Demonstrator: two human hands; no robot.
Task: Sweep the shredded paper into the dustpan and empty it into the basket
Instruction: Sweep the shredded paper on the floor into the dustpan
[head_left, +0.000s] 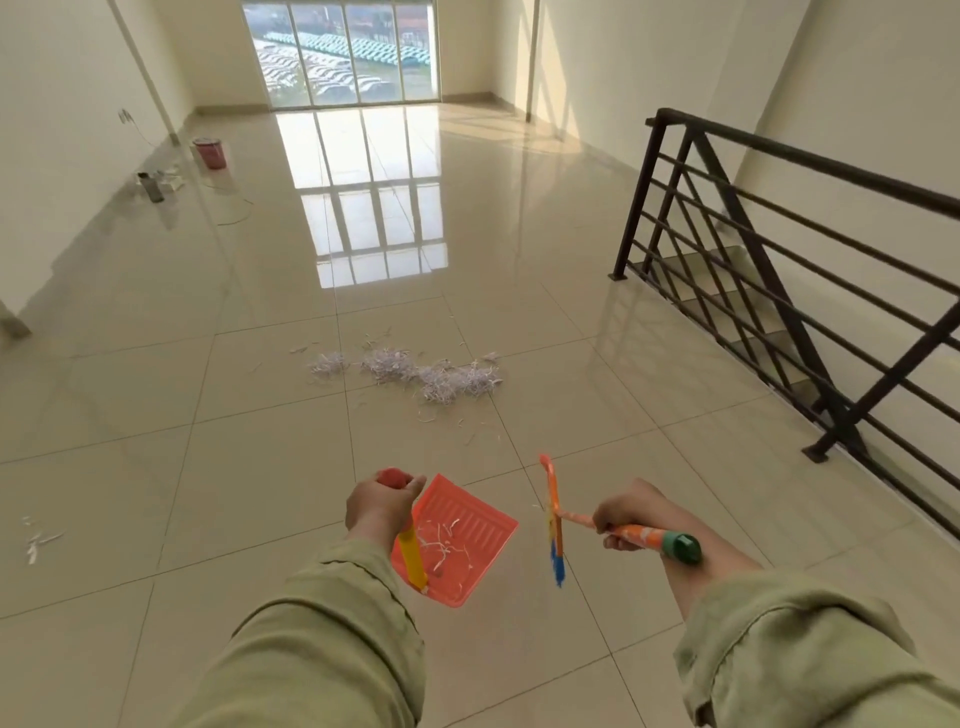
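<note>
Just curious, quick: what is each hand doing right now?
Left hand: closed on the dustpan handle.
Right hand: closed on the broom handle.

Single head-worn wide-angle cam, no second view to overlap. Looks forward and down from standing height along the tiled floor (156, 415) toward the far window (340, 52). Both forearms enter from the bottom edge, close to lens. Stair railing (779, 249) on right, edges visibly bowed.
</note>
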